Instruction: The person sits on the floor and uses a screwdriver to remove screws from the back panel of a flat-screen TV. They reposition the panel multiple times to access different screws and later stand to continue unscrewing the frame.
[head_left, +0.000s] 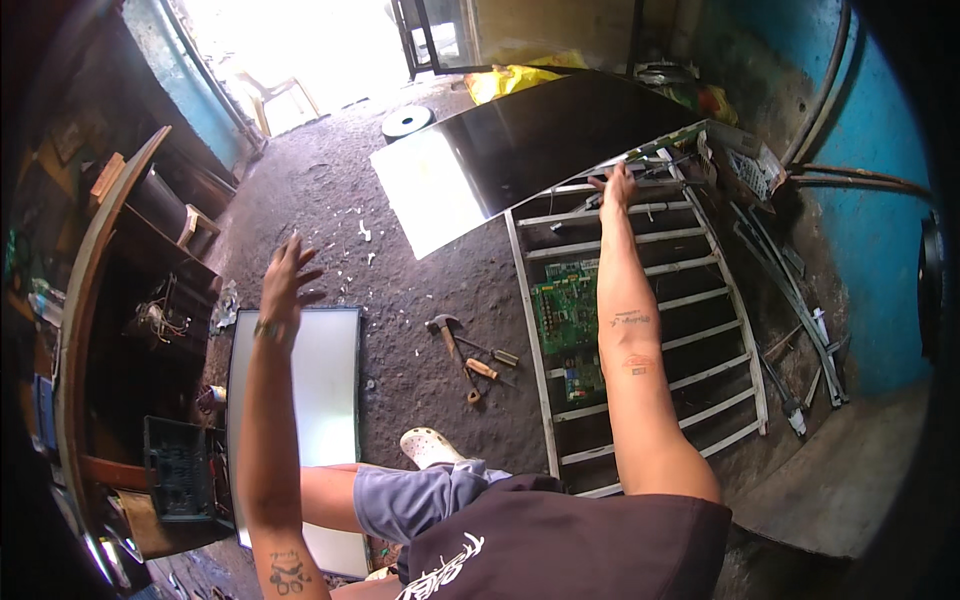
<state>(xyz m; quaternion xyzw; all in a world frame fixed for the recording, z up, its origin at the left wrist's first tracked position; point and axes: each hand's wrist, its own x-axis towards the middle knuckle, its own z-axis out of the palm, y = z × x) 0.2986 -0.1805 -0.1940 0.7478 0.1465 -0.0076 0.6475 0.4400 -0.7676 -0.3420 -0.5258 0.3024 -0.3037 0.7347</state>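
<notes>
My left hand (290, 275) hangs in the air with its fingers spread and nothing in it. Below it lies the far end of a white flat panel (300, 390) with a dark frame. With its fingers apart, my right hand (617, 187) reaches forward to the near edge of a large glossy black screen panel (560, 135); whether it touches that edge I cannot tell. Under my right arm a white slatted metal frame (690, 265) rests on the floor. Green circuit boards (565, 310) show between its slats, partly hidden by the arm.
A hammer (452, 350) and screwdrivers (485, 370) lie on the dark floor between the panels. An open dark tool case (178, 465) stands at the left. Metal strips (775, 255) lie along the blue wall at right. A round white-topped object (407, 122) sits beyond the screen panel.
</notes>
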